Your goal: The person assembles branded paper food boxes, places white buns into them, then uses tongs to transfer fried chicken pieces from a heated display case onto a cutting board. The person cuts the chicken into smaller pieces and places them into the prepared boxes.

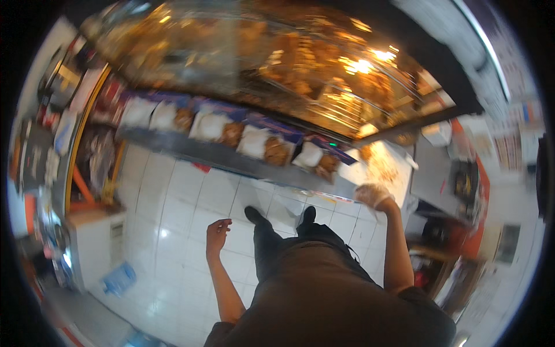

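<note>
My left hand [218, 234] hangs bare over the tiled floor, fingers loosely bent and a little apart, with nothing visible in it. A clear plastic glove covers my right hand [373, 196], which is at the near edge of a white cutting board [401, 173]. Its fingers are blurred, so whether it holds anything is unclear. Pale food scraps [383, 167] lie scattered on the board. Left of it, several open boxes with purple lids line the metal counter [208, 156]. White paper [253, 141] and browned food pieces [276, 151] show in them.
Behind the boxes stands a lit glass display case [299, 65] with browned food on racks. A steel worktop [433, 173] adjoins the board at right. Shelving with an orange frame [86, 143] stands at left. On the floor lies a blue water jug [119, 278] beside a white cabinet [93, 247].
</note>
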Motion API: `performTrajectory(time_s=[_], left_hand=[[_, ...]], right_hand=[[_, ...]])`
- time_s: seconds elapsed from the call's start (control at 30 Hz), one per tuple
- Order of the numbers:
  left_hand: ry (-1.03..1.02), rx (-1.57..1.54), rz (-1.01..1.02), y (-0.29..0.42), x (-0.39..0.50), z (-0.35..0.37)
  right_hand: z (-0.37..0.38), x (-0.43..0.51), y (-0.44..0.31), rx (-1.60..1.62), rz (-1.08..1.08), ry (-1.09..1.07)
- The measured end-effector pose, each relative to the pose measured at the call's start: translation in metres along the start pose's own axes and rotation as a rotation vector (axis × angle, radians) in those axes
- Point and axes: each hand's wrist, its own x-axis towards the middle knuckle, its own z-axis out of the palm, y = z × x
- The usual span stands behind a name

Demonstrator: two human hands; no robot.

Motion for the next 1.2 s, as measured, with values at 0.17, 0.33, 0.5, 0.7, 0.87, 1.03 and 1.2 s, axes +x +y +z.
performTrajectory(time_s=[0.17, 0.33, 0.5, 0.7, 0.87, 1.03, 1.2], left_hand=[[-0.149, 0.174, 0.048, 0.078, 0.000, 0.036], [-0.174, 0.201, 0.097, 0.118, -0.030, 0.112], [-0.145, 0.204, 0.004, 0.127, -0.063, 0.216], [-0.356, 0.315, 0.331, 0.155, -0.051, 0.386], [-0.143, 0.484, 0.763, 0.218, 0.015, 0.503], [-0.226, 0.448, 0.581, 0.253, 0.055, 0.547], [-0.280, 0.296, 0.538, 0.254, 0.036, 0.571]], right_hand=[[-0.002, 0.007, 0.059, 0.083, 0.549, 0.590], [-0.043, 0.087, 0.072, 0.270, 0.614, 0.753], [-0.048, 0.101, 0.116, 0.211, 0.412, 0.620], [0.007, 0.011, 0.216, -0.279, 0.050, 0.680], [-0.003, -0.032, 0.331, -0.093, 0.259, 0.763], [-0.001, -0.032, 0.405, -0.106, 0.576, 0.712], [0.019, -0.039, 0.405, 0.000, 0.391, 0.600]])
